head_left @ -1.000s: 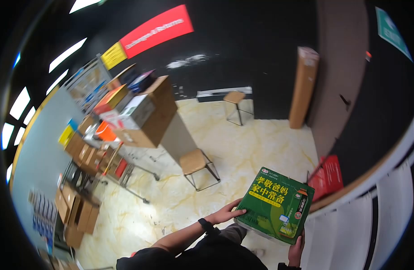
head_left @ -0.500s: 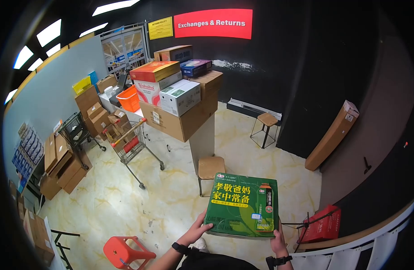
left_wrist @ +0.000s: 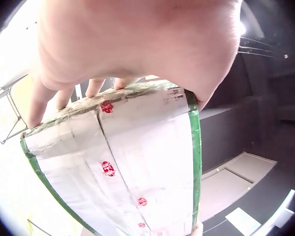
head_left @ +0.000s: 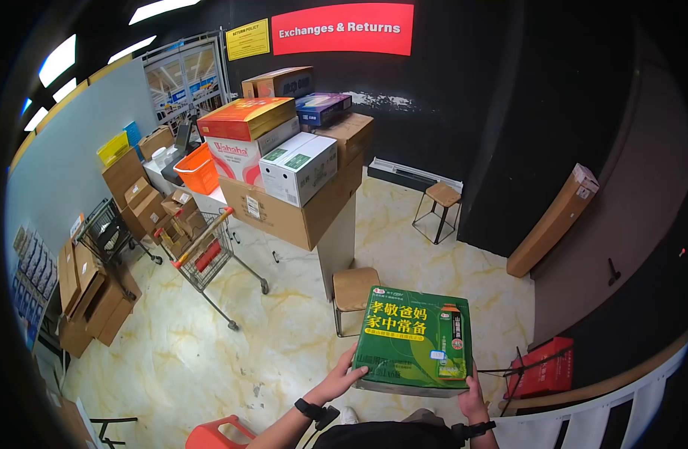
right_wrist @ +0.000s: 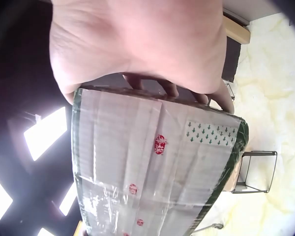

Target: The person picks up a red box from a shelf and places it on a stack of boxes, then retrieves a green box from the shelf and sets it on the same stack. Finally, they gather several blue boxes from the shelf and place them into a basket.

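Note:
A green carton (head_left: 415,337) with yellow Chinese lettering is held in front of the body, its printed top facing up. My left hand (head_left: 339,376) grips its left end, thumb on the top edge. At the opposite end, my right hand (head_left: 472,400) holds the carton near the front right corner. In the left wrist view, the fingers (left_wrist: 37,105) curl over the far edge of a pale face with red stamps. A similar face of the carton (right_wrist: 137,147) fills the right wrist view, fingers hooked over its edge.
A wooden-topped stool (head_left: 355,288) stands just beyond the carton. Behind it, several boxes are stacked on a large brown carton (head_left: 284,213). A shopping cart (head_left: 209,262) is at left, an orange plastic stool (head_left: 220,434) near my left arm. A red bag (head_left: 542,368) lies at right.
The head view has swung left and levelled, bringing the stacked boxes and cart into clearer sight. Both hands keep their hold on the green carton throughout.

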A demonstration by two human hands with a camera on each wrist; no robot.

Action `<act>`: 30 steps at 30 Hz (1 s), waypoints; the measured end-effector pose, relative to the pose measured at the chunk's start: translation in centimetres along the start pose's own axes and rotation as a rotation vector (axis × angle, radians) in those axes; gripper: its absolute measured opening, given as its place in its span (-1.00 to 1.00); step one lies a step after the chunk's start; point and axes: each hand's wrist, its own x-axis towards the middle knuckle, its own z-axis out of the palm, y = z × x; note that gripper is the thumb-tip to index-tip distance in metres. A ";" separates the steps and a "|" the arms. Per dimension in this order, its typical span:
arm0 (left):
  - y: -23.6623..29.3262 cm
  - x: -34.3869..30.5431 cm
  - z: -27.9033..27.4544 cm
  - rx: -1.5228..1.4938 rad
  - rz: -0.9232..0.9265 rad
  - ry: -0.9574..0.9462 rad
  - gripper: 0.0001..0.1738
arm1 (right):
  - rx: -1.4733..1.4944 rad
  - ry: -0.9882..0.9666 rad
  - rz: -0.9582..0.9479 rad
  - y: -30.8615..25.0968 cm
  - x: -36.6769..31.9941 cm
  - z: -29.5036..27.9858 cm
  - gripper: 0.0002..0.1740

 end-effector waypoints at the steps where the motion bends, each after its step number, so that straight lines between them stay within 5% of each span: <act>1: -0.4 0.4 0.2 0.061 0.027 -0.017 0.00 | 0.003 -0.001 -0.002 0.4 0.6 -0.6 -0.20; 6: 0.6 6.5 0.1 0.393 0.232 -0.117 0.41 | -0.072 -0.012 0.033 3.0 7.1 -7.3 -0.29; 14: 4.5 21.8 1.3 0.435 0.262 -0.105 0.34 | -0.590 -0.277 -0.065 -4.4 22.1 -9.0 0.30; 19: 5.9 29.3 4.1 0.550 0.234 -0.068 0.33 | -0.619 -0.262 -0.067 -8.8 29.7 -11.9 0.35; 23: 6.9 34.4 5.0 0.687 0.034 0.047 0.36 | -0.826 -0.389 -0.183 -13.2 37.5 -14.2 0.44; 25: 7.9 36.0 4.6 0.750 -0.064 0.062 0.39 | -0.803 -0.424 -0.069 -15.9 40.5 -13.9 0.46; 30: 11.8 43.0 2.0 0.894 0.088 0.183 0.51 | -0.988 -0.544 -0.100 -20.5 50.4 -12.6 0.47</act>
